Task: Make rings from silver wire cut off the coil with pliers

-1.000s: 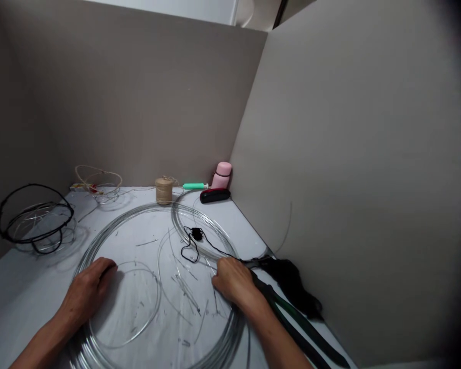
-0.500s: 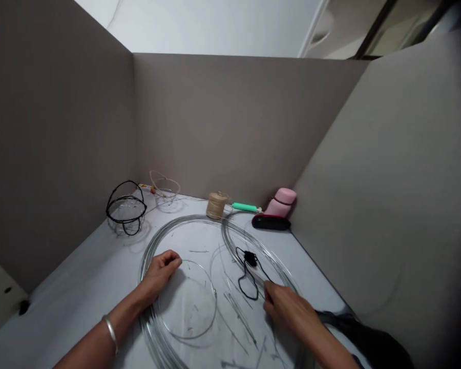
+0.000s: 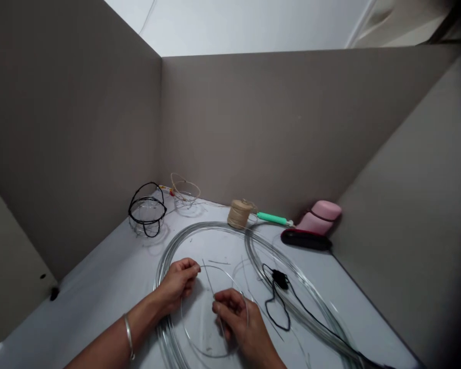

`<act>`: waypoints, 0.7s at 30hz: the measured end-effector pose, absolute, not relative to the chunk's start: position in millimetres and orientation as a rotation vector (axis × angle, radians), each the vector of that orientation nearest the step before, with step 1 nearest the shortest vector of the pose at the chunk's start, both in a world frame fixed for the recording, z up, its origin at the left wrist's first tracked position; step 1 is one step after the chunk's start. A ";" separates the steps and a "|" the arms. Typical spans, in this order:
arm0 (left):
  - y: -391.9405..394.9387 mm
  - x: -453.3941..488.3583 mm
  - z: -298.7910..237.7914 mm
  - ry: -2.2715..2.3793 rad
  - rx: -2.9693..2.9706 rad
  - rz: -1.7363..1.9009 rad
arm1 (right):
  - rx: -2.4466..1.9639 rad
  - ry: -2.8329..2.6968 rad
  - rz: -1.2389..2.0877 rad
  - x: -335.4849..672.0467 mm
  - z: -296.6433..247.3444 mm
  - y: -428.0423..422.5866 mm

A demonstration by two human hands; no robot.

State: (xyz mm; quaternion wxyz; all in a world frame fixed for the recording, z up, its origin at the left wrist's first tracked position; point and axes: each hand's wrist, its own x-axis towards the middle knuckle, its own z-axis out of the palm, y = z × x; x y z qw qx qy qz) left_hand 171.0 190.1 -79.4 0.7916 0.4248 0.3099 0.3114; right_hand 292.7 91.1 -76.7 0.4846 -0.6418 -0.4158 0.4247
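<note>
Wire basket [image 3: 147, 210] left of wire coil [image 3: 211, 223], twine spool [image 3: 238, 213] behind, left hand [image 3: 179, 284], right hand [image 3: 234, 312] seemingly inside

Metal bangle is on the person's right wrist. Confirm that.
Wrong wrist: the metal bangle is on the left wrist, not the right, as the head view shows.

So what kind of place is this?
It looks like a small craft booth: a big coil of silvery wire, a black wire basket and a spool of twine sit on a white table between partition walls.
</note>
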 end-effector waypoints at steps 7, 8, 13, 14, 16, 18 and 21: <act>189.4 177.7 -82.8 0.775 1.119 0.685 | -1.589 -0.917 1.141 295.1 -79.9 89.3; 189.4 178.7 -83.0 0.782 1.119 0.694 | -1.591 -0.906 1.149 295.1 -79.5 89.0; 192.2 178.8 -82.4 0.857 1.159 0.742 | -1.464 -0.752 1.257 293.2 -79.6 88.2; 193.4 177.8 -81.9 0.869 1.161 0.748 | -1.409 -0.678 1.301 293.2 -79.0 88.1; 196.0 175.3 -81.2 0.890 1.156 0.762 | -1.301 -0.510 1.383 293.9 -76.9 87.9; 199.0 172.7 -81.1 0.909 1.161 0.783 | -1.219 -0.390 1.445 295.3 -74.5 87.3; 203.3 169.9 -82.2 0.923 1.172 0.802 | -1.156 -0.353 1.488 297.4 -72.2 85.3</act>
